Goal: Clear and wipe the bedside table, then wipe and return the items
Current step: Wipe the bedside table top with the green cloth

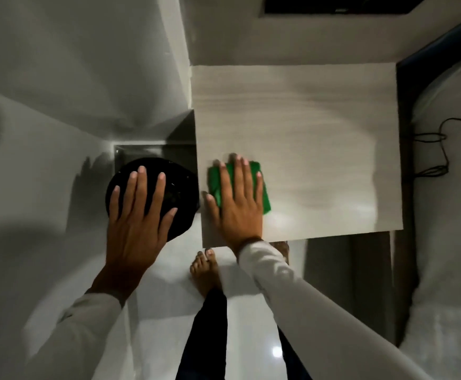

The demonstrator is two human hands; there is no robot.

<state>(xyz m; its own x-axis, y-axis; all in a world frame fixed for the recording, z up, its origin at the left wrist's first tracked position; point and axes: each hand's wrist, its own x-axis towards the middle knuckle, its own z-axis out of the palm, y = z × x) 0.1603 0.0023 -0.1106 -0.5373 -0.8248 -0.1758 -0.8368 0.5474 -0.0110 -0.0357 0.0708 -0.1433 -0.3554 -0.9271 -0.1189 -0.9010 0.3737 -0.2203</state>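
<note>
The bedside table (319,133) has a pale wood-grain top with nothing on it but a folded green cloth (263,193) near its front left corner. My right hand (237,204) lies flat on that cloth, fingers spread, pressing it to the tabletop. My left hand (138,215) hovers with fingers spread, holding nothing, over a round black bin (180,182) that stands on the floor just left of the table.
White walls meet in a corner at the left and behind. A bed with white bedding (448,215) runs along the right, with a black cable (435,149) lying on it. My bare foot (206,272) stands on the glossy white floor in front of the table.
</note>
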